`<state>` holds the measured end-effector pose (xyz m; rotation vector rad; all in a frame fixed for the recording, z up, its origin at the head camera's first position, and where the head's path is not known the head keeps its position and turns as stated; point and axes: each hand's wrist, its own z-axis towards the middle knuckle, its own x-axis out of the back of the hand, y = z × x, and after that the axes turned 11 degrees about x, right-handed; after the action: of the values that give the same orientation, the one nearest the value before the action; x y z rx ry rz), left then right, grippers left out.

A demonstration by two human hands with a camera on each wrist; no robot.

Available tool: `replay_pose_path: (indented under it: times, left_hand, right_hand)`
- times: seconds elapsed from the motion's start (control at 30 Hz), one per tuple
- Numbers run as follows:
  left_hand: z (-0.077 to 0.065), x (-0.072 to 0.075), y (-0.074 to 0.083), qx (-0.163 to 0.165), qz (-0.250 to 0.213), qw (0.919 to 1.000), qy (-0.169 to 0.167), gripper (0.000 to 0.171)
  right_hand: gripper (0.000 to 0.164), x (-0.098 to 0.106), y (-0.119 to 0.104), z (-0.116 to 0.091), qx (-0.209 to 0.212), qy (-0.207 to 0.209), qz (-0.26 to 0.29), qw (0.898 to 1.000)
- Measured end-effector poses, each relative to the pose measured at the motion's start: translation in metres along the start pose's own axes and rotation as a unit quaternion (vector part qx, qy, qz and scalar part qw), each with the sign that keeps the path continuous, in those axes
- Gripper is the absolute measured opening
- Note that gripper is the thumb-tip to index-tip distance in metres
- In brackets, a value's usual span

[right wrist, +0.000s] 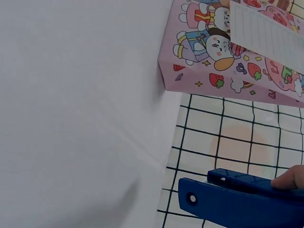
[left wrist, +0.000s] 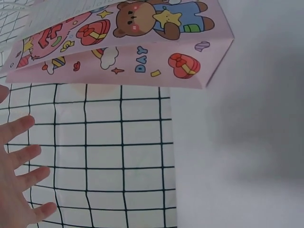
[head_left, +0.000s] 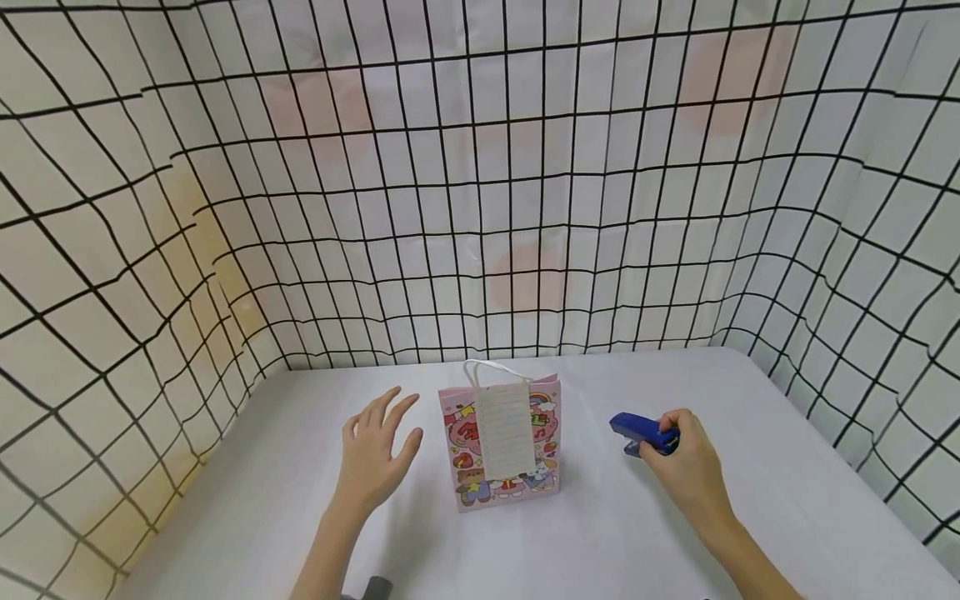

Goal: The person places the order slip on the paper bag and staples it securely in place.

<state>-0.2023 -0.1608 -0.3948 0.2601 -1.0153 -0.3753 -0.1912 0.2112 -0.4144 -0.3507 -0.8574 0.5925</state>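
Observation:
A pink gift bag (head_left: 465, 467) printed with cartoon animals stands upright on the white table, its white cord handle (head_left: 491, 364) looping above. Over its front hangs a lined paper slip (head_left: 506, 433). To the bag's left is my left hand (head_left: 375, 454), fingers spread, holding nothing; in the left wrist view its fingertips (left wrist: 33, 178) stay apart from the bag. On the other side my right hand (head_left: 692, 467) grips a blue stapler (head_left: 641, 428) at its rear end, raised off the table. The right wrist view shows the stapler (right wrist: 237, 202) with a fingertip on top.
A white cloth with a black grid (head_left: 525, 167) surrounds the table (head_left: 600, 533) at the back and both sides. At the near edge, beside my left forearm, lies a dark grey object (head_left: 377, 588), partly cut off by the frame.

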Motion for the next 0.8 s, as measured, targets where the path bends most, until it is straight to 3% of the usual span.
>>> replay_pose_path:
  times: [0.6, 0.8]
  left_hand:
    - [-0.009, 0.0, -0.014, 0.011, 0.057, 0.9982, -0.017, 0.049]
    - [-0.012, 0.0, -0.016, 0.013, 0.077, 0.9967, -0.021, 0.05]
  right_hand:
    - [0.03, 0.0, 0.013, -0.034, -0.056, -0.063, -0.026, 0.996]
    - [0.029, 0.005, 0.017, -0.041, -0.105, -0.13, -0.03, 0.985]
